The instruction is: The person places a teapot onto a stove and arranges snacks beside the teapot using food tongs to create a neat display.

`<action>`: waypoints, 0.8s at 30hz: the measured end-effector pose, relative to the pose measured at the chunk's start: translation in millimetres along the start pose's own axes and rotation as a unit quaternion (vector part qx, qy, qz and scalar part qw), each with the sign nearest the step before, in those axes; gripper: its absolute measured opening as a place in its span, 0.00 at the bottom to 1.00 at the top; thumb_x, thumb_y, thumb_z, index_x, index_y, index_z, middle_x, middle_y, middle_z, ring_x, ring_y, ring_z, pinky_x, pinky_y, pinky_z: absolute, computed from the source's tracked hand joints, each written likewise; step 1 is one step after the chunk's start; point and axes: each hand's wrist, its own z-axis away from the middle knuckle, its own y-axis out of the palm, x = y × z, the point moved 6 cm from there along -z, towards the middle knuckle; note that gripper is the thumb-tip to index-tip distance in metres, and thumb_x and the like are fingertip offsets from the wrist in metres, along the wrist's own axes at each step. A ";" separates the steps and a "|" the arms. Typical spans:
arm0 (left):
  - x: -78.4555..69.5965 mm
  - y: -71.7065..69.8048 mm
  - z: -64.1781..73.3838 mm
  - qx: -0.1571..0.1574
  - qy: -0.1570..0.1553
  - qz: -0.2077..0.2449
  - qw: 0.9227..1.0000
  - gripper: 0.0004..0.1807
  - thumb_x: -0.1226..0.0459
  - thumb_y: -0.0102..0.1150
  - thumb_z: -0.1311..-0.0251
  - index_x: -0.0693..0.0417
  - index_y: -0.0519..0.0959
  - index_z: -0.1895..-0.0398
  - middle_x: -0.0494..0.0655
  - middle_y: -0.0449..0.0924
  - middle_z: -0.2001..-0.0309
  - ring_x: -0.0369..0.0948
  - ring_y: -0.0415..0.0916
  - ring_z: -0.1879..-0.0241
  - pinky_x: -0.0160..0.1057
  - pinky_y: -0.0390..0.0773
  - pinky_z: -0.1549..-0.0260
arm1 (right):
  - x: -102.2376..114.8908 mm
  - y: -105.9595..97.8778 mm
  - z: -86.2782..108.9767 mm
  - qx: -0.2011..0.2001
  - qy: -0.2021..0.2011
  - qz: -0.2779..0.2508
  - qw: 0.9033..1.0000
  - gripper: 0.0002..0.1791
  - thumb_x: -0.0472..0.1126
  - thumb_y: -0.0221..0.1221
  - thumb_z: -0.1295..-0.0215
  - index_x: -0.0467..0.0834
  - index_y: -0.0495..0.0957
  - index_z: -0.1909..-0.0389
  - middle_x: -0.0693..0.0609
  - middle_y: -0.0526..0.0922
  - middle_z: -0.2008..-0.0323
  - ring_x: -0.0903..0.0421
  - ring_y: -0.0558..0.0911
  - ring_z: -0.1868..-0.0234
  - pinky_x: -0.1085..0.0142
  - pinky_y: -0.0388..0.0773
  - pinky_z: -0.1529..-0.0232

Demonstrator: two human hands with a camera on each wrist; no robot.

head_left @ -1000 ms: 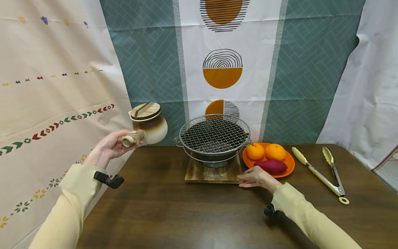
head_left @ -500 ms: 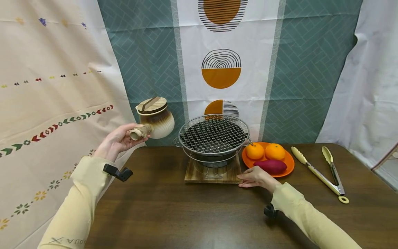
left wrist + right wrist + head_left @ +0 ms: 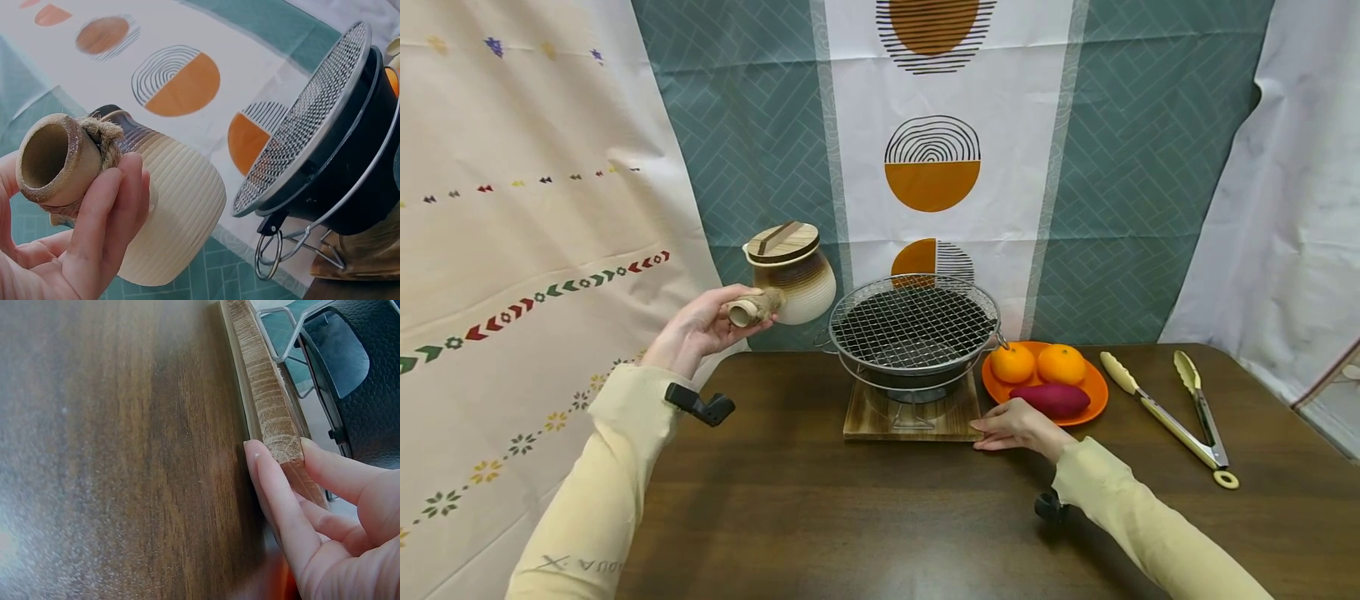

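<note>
Wooden lid [image 3: 783,242] seemingly seated, left hand [image 3: 703,325] grips the pot [image 3: 805,292] by its handle [image 3: 762,306].

Room runs across the near table [image 3: 880,517], while pot [image 3: 807,287], grill [image 3: 916,325] and orange plate [image 3: 1099,394] block behind.

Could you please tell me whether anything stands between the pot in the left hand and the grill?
Nothing visible does: the left wrist view shows an open gap between the pot and the grill, with patterned cloth behind.
</note>
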 end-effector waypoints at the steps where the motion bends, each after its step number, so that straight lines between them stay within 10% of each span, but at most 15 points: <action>1: -0.3 1.4 -0.6 0.000 0.001 0.001 1.000 0.10 0.71 0.55 0.42 0.66 0.70 0.59 0.60 0.78 0.66 0.53 0.78 0.67 0.42 0.75 0.58 | -0.1 -0.1 0.0 -0.001 0.002 -0.001 1.000 0.13 0.30 0.57 0.41 0.24 0.75 0.58 0.40 0.80 0.69 0.43 0.80 0.65 0.58 0.78 0.62; 24: 4.1 47.0 -19.5 0.025 0.016 -0.016 0.999 0.07 0.71 0.55 0.42 0.65 0.74 0.62 0.61 0.78 0.68 0.53 0.78 0.69 0.42 0.77 0.60 | -2.3 -0.7 -4.4 -0.021 0.023 -0.004 1.000 0.16 0.33 0.59 0.41 0.24 0.73 0.57 0.37 0.80 0.70 0.45 0.81 0.68 0.58 0.79 0.65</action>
